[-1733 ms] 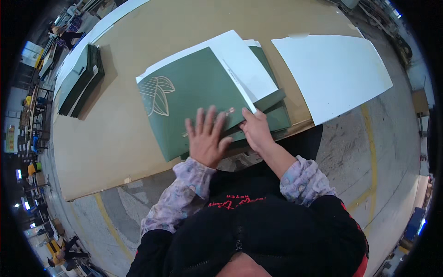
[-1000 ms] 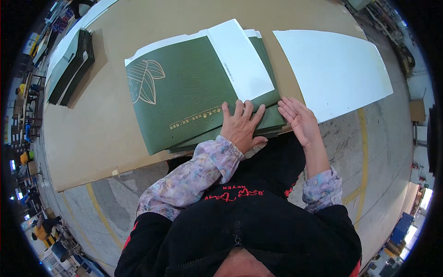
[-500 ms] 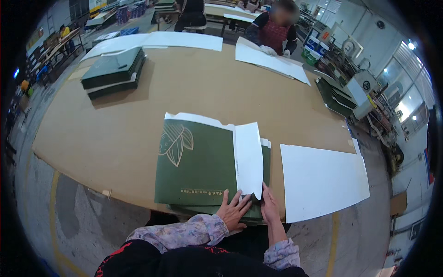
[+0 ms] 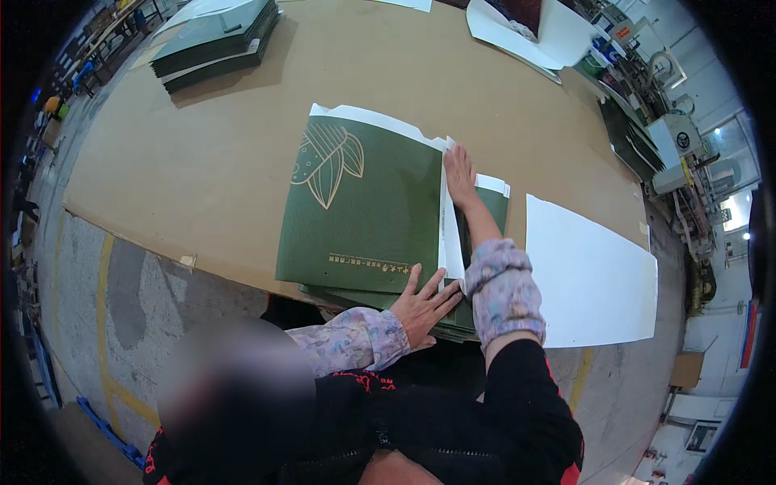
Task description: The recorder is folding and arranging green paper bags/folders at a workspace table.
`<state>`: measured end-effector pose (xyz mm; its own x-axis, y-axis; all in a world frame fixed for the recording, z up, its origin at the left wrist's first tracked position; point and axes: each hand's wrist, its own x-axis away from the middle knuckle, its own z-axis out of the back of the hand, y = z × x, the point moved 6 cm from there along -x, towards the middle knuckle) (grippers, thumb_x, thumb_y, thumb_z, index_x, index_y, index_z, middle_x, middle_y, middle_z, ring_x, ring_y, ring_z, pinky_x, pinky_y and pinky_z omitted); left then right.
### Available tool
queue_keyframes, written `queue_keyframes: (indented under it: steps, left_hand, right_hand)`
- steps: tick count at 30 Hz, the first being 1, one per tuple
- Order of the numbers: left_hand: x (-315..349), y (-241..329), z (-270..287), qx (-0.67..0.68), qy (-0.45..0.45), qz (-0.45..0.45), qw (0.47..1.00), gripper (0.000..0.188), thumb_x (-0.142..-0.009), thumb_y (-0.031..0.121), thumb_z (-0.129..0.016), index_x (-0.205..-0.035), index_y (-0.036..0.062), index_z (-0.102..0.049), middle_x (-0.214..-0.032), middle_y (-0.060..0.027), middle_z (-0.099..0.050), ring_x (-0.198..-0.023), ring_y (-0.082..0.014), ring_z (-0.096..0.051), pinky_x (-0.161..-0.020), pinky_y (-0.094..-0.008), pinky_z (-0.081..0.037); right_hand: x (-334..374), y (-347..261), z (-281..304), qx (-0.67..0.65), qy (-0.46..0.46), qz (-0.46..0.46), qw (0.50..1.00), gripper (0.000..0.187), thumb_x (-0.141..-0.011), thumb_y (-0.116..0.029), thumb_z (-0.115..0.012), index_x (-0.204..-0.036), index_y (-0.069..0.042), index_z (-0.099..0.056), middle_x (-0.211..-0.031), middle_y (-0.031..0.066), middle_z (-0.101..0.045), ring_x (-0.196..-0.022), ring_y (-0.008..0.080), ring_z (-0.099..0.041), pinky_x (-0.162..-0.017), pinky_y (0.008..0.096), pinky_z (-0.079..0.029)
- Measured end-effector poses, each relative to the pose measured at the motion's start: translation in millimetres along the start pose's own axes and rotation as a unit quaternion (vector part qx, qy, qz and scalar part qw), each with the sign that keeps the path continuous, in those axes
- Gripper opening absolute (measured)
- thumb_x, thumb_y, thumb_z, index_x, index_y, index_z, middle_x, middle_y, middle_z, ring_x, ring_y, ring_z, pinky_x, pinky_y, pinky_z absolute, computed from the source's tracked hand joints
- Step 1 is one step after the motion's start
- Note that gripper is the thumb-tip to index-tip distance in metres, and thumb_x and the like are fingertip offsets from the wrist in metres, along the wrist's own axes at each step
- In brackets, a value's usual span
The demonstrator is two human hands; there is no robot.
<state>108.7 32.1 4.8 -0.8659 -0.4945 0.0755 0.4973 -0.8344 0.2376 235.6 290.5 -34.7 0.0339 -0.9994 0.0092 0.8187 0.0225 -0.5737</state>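
Note:
A green paper folder [image 4: 364, 218] with a gold leaf drawing lies in front of me on more green folders [image 4: 495, 210]. Its narrow white flap [image 4: 449, 234] stands folded along the right side. My left hand [image 4: 424, 305] rests with spread fingers on the folder's lower right corner and the flap's bottom end. At the flap's top end, my right hand [image 4: 460, 174] lies with its fingers stretched out, pressing on the fold. Neither hand grips anything that I can see.
A large white sheet [image 4: 594, 279] lies right of the folders. Dark green stacks sit at the far left [image 4: 212, 52] and on the right edge [image 4: 629, 137]. Across the table, a person's gloved hand [image 4: 519, 30] is at white sheets [image 4: 501, 40]. Machinery [image 4: 679, 141] stands beyond on the right.
My right hand has moved from the flap's bottom end up to its top end. The flap has turned inward and looks narrower. My left hand stays at the lower corner. The view has tilted down.

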Motion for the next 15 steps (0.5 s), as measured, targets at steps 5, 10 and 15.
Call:
queue_keyframes:
  steps: [5,10,15]
  left_hand:
    - [9,-4,0,0.044,0.006,-0.001,0.999,0.095,-0.078,0.062,-0.062,-0.151,0.0126,-0.025,-0.156,-0.0070,-0.026,-0.147,-0.0337,-0.007,-0.112,-0.0667,0.000]
    - [16,-9,-4,0.141,0.085,-0.034,0.986,0.086,-0.079,0.056,-0.063,-0.142,0.0033,-0.039,-0.152,-0.0132,-0.032,-0.145,-0.0332,-0.019,-0.115,-0.0596,-0.009]
    - [43,-13,40,0.349,0.323,-0.195,0.858,0.029,-0.089,0.016,-0.065,-0.112,-0.0024,-0.062,-0.108,-0.0107,-0.066,-0.099,-0.0286,-0.064,-0.091,-0.0424,-0.050]
  right_hand:
    - [63,-8,-6,-0.086,-0.049,0.114,0.989,0.079,-0.100,-0.057,-0.021,-0.152,0.000,-0.006,-0.159,0.0204,-0.004,-0.148,0.0333,-0.001,-0.119,0.0455,-0.004]
    - [218,-38,25,-0.267,-0.096,0.089,0.955,0.088,-0.095,-0.056,-0.042,-0.153,-0.003,-0.003,-0.160,0.0189,-0.010,-0.148,0.0297,-0.006,-0.119,0.0401,-0.009]
    - [247,-54,43,-0.187,-0.019,0.023,0.982,0.088,-0.084,-0.010,-0.066,-0.154,-0.007,-0.013,-0.158,0.0168,-0.020,-0.145,0.0277,-0.022,-0.116,0.0372,-0.022]
